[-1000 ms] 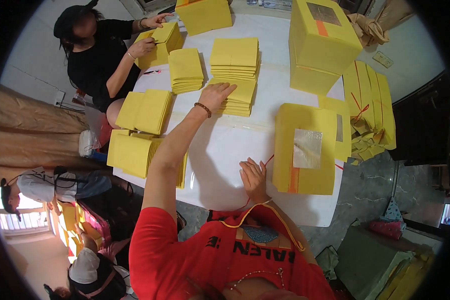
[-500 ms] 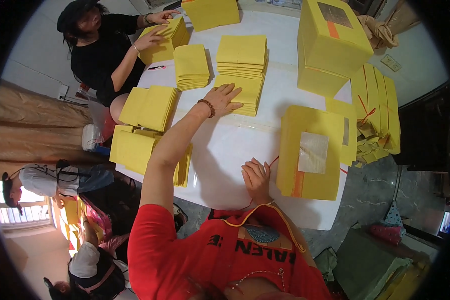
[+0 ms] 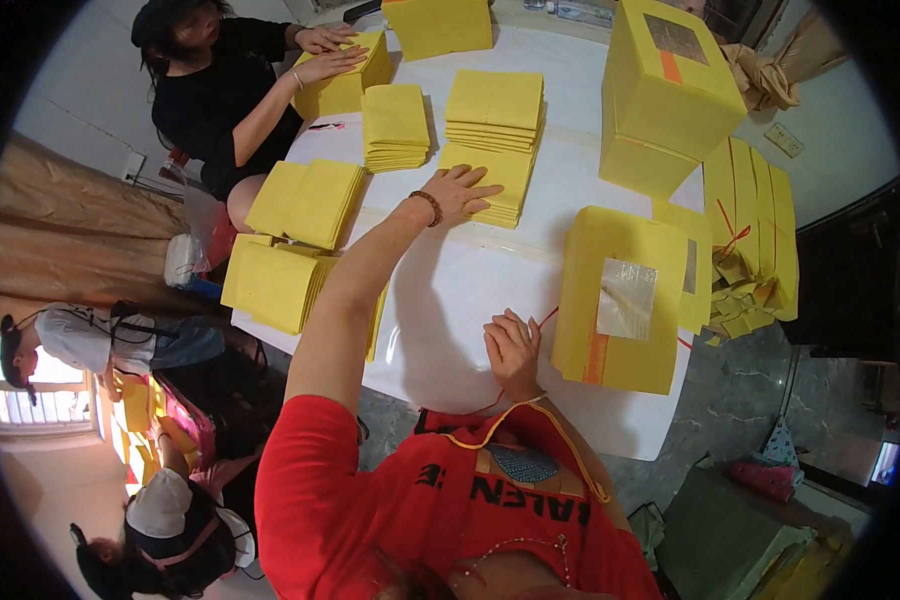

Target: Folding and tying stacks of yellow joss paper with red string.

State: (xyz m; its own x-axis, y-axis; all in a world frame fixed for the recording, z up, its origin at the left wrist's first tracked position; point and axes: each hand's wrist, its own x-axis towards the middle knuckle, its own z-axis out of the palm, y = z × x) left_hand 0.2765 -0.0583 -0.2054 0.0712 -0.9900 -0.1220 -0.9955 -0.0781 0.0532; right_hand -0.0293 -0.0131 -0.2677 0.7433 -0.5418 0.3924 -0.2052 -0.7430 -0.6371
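Note:
My left hand point(image 3: 458, 195) rests flat on the near end of a stack of folded yellow paper point(image 3: 500, 175), fingers spread. Directly beyond, a taller stack of yellow folded paper point(image 3: 494, 98) touches it. My right hand point(image 3: 513, 350) lies at the near table edge, its fingers loosely bent and slightly apart, with nothing plainly in them. A thin red string point(image 3: 549, 316) runs beside that hand and partly behind it. To its right stands a large yellow paper block point(image 3: 620, 300) with a clear-taped patch and an orange strip.
More yellow stacks point(image 3: 305, 203) lie left, under and beside my left forearm. Tall yellow blocks point(image 3: 660, 110) stand far right on the white table point(image 3: 430, 340). Across the far left corner, a co-worker's hands point(image 3: 330, 62) rest on another yellow block point(image 3: 355, 85). Red-tied yellow bundles point(image 3: 755, 220) are beyond the right edge.
The co-worker's hands have come down flat and close together on their block. The view has shifted slightly. My left hand stays on the same stack, and my right hand has hardly moved.

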